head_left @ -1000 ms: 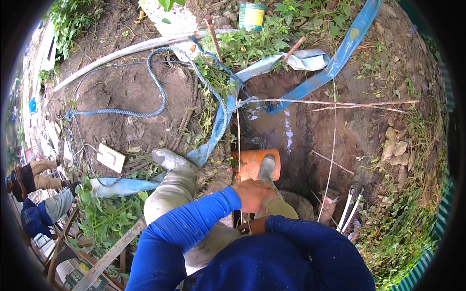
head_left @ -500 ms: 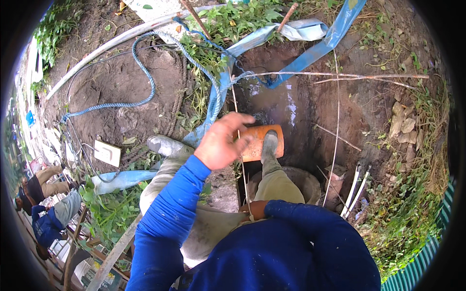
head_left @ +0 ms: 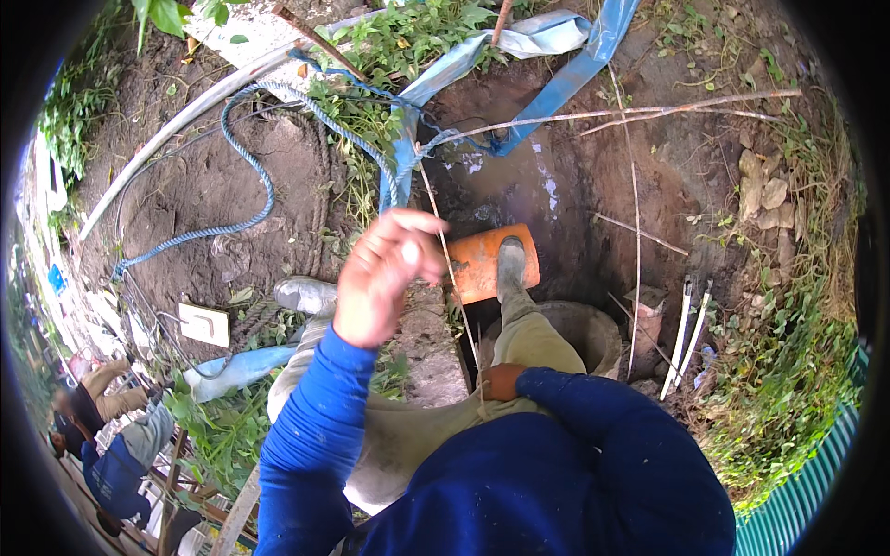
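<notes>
My left hand [head_left: 385, 273] is raised in front of me, its fingers loosely bent and apart, partly smeared by motion, with nothing in them. My right hand [head_left: 502, 381] lies low against my thigh, beside the lower end of a thin rod [head_left: 445, 246]; its fingers are mostly hidden, so a grip on the rod cannot be made out. My right boot [head_left: 510, 268] rests on a muddy orange piece [head_left: 475, 266] over the pit. On the bank stands my left boot [head_left: 306, 295].
Muddy water [head_left: 496, 181] fills the pit, with thin rods [head_left: 640, 113] crossing it. Blue rope [head_left: 264, 176] and blue plastic sheeting [head_left: 565, 97] lie around. A round concrete rim [head_left: 603, 338] and white pipes [head_left: 684, 338] are at right. Other people [head_left: 116, 463] are at lower left.
My left hand has moved left and turned more upright, its fingers still bent. My right hand has shifted slightly right and up. The whole view has turned and shifted a little.
</notes>
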Motion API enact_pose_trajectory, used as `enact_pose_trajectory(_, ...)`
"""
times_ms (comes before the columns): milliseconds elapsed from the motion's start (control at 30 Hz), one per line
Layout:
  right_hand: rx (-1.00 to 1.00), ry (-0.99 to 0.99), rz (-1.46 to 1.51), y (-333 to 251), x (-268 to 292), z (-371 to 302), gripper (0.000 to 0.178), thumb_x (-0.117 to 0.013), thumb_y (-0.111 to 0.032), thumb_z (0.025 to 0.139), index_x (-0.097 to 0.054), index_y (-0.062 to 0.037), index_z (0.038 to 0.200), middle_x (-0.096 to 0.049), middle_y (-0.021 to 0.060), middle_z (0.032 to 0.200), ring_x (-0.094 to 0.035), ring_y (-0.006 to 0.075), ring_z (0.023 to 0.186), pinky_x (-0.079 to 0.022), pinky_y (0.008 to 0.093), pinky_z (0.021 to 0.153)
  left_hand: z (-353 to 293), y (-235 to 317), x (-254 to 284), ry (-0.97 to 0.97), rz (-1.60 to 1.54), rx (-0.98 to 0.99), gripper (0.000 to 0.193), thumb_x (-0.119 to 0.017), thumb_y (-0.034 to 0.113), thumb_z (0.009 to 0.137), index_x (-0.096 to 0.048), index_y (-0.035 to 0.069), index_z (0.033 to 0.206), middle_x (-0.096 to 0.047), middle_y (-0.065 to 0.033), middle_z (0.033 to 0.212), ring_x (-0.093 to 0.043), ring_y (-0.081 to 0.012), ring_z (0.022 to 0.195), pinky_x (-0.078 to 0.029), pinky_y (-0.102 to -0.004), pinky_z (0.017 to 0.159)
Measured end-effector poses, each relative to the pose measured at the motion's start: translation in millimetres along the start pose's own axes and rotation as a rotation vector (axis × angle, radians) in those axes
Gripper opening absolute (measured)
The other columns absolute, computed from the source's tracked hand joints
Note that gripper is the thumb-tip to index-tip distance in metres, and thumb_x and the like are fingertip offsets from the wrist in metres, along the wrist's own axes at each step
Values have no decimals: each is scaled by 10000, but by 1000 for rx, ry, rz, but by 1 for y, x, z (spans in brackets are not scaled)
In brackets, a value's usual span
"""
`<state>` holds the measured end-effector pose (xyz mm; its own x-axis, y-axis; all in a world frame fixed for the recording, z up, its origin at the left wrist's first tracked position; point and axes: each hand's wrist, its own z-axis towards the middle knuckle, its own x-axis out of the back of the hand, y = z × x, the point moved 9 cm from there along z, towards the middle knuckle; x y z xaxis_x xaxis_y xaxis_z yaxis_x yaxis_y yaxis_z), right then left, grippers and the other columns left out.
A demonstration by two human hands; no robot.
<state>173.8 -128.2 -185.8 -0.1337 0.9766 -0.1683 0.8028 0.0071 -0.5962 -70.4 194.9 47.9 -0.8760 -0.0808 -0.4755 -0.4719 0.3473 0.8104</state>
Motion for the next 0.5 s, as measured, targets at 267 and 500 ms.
enact_pose_trajectory(267, 22, -23, -66, 9, -13, 8, 641, -631, -593, 987, -730, -82, 1361, -733, 261, 1360, -693, 442, 1270, -534, 533, 1099, -100, 102, -200, -865, -1177, -466, 1155, -860, 744, 828, -525, -169, 1453, -658, -277, 1338, -709, -382, 1182, -586, -474, 978)
enact_pose_trajectory(500, 37, -58, -58, 4, -8, 3, 645, -629, -642, 1002, -730, -114, 1359, -747, 235, 1336, -703, 438, 1247, -537, 536, 1088, -122, 101, -187, -624, -1283, -241, 1181, -909, 727, 786, -529, -196, 1418, -668, -253, 1267, -734, -339, 1058, -600, -432, 830)
